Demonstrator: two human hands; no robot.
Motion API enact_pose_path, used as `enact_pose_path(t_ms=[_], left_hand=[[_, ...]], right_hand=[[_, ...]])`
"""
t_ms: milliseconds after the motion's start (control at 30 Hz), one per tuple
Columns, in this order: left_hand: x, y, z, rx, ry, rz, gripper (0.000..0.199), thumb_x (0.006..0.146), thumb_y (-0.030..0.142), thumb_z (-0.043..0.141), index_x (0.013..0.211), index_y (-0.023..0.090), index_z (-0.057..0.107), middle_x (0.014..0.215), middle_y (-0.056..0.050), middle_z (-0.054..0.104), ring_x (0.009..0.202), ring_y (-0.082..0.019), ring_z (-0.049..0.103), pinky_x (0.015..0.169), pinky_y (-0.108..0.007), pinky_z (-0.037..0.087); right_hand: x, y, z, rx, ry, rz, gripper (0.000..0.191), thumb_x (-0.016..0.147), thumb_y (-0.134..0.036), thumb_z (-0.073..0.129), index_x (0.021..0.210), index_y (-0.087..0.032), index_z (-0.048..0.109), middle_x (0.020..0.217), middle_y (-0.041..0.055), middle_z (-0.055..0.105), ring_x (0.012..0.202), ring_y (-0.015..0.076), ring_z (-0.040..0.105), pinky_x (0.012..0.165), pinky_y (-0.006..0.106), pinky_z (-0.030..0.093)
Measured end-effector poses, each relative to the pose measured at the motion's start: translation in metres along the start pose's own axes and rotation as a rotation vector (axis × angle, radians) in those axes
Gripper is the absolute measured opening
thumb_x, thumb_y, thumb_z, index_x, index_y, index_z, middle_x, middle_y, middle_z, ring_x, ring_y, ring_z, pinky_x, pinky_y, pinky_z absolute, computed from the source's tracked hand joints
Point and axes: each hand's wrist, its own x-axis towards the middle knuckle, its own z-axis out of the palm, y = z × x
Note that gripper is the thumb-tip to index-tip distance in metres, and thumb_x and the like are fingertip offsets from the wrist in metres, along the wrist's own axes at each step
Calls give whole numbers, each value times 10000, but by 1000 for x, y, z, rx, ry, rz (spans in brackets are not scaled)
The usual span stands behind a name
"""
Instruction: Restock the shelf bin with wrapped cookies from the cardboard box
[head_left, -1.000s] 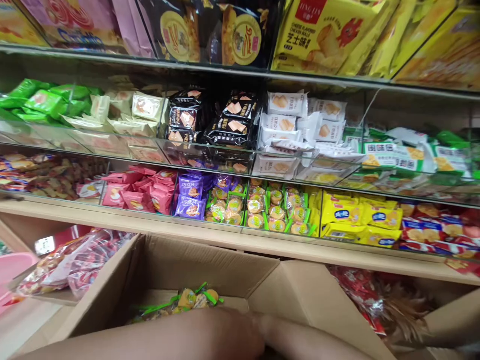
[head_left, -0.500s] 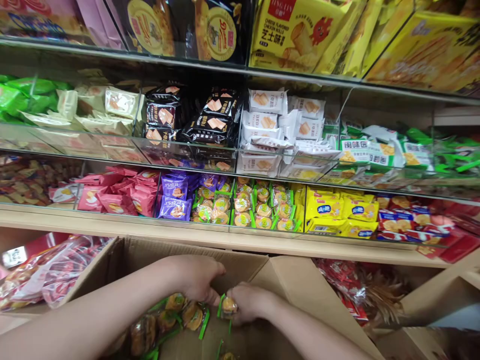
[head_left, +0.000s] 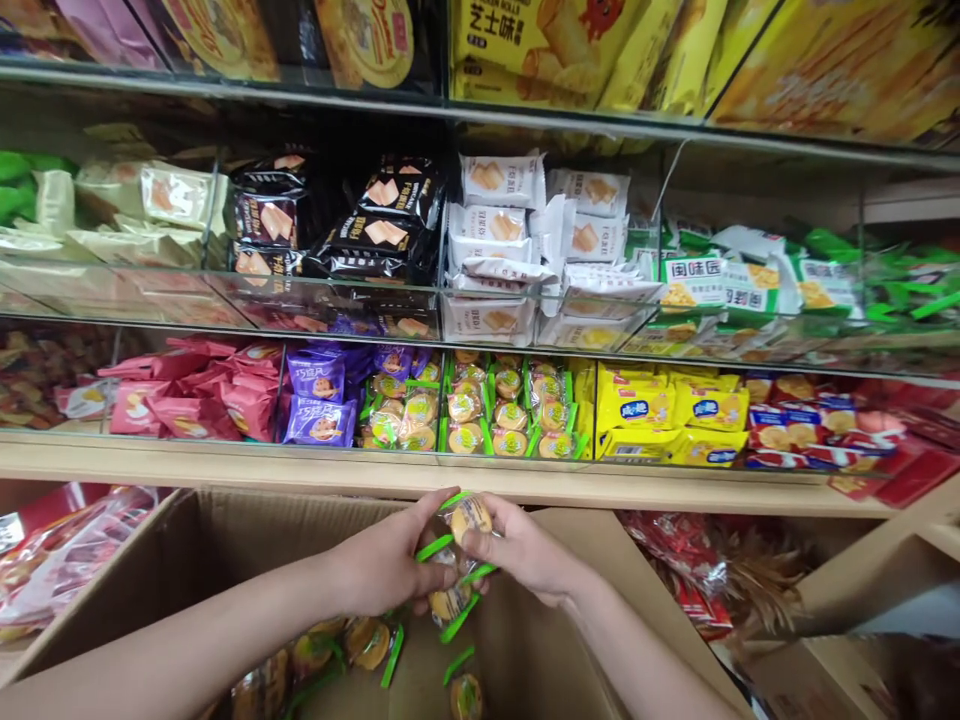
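Note:
Above the open cardboard box (head_left: pixel 292 515), my two hands are close together around small round snacks in clear wrappers with green edges. My left hand (head_left: pixel 394 565) grips a wrapped snack (head_left: pixel 450 600) between thumb and fingers. My right hand (head_left: pixel 525 550) is closed on another wrapped snack (head_left: pixel 470 517), slightly higher and touching the first. More snacks of the same kind (head_left: pixel 367 642) lie inside the box, beneath my left forearm, and one (head_left: pixel 466 695) lies below my hands. Some fingertips are hidden behind the packets.
A wooden shelf edge (head_left: pixel 390 476) runs just behind the box. Glass-fronted compartments above hold purple packets (head_left: pixel 321 420), yellow packets (head_left: pixel 636 405), matching green-edged snacks (head_left: pixel 510 412) and white packets (head_left: pixel 495 225). Red packages (head_left: pixel 682 550) and another cardboard box (head_left: pixel 832 670) stand at the right.
Both hands have risen out of the box's depth and come together, now with wrapped snacks in both. The view has shifted, so the shelves appear further left.

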Motion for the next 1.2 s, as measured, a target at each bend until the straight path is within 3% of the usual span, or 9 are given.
enact_pose_path(t_ms=[100,233,333,433,600,800,967,1067,1200], left_hand=[[2,5,1,-22,151,-86,886,660,251,557,1357,209,13,749,24,567,545,-132,516,518,-254,396],[1,20,2,-176,245,-163,602,635,196,524,1218,172,376,589,62,509,512,-103,483,507,-218,376],[0,25,4,-390,205,-222,407,643,191,536,1048,183,490,624,46,548,551,-97,523,588,-245,434],[0,22,4,-563,156,-202,427,656,182,572,1062,205,446,715,18,607,607,-108,572,634,-264,453],[1,21,-1,-738,11,-125,269,738,315,524,961,166,525,784,-25,624,685,-141,592,671,-291,456],[3,22,5,-600,77,-70,297,664,362,658,868,159,583,725,-1,611,698,-141,577,682,-280,443],[5,19,5,-511,111,-89,365,598,391,691,871,164,604,674,5,618,658,-142,571,646,-259,428],[5,16,2,-445,97,-94,366,618,432,661,863,166,609,660,4,618,647,-141,563,617,-244,409],[6,10,1,-357,72,-82,353,653,458,625,858,171,606,661,21,600,593,-112,517,563,-215,369]], right_hand=[[2,4,-1,62,143,-42,335,764,-518,495,870,-200,491,635,-22,508,471,94,487,348,172,339],[1,2,-4,-70,339,-320,259,807,-451,462,897,-211,498,696,-7,544,500,103,505,423,215,422],[-3,0,-6,-439,479,-567,200,786,-337,539,948,-220,536,849,30,584,699,151,574,652,296,496],[-6,0,-7,-806,497,-808,309,776,-185,538,1078,-248,532,1077,74,549,1022,212,503,878,386,431],[-9,2,-8,-1055,408,-996,569,721,13,394,1218,-263,433,1250,78,438,1209,233,338,961,494,345],[-11,4,-4,-732,412,-926,440,735,-6,370,1062,-238,552,1219,57,474,1187,221,374,983,463,330],[-8,9,-7,-314,356,-701,500,777,-170,522,1247,-244,365,1307,78,385,1200,218,369,989,406,333],[-5,10,-13,-325,250,-536,496,728,-233,614,1191,-232,436,1237,84,454,1104,215,467,911,355,409],[-3,13,-21,-390,253,-427,475,639,-289,701,1071,-221,514,1056,53,559,946,193,549,827,324,444]])
